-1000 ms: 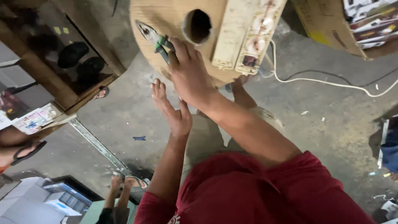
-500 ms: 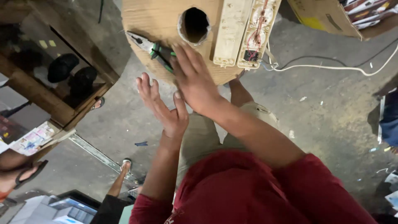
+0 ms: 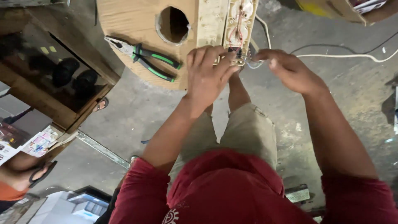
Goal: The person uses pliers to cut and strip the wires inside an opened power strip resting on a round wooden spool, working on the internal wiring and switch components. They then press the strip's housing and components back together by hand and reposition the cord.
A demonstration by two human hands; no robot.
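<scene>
Left hand [image 3: 207, 74] fingers pinch the open power strip [image 3: 239, 29]'s end, right hand [image 3: 286, 68] pinches its wires [image 3: 253, 63]; green pliers [image 3: 145, 60] on the round wooden bench [image 3: 124, 20].

Power strip's [image 3: 239, 29] top cut off; wire ends under right hand [image 3: 290, 70] indistinct.
</scene>
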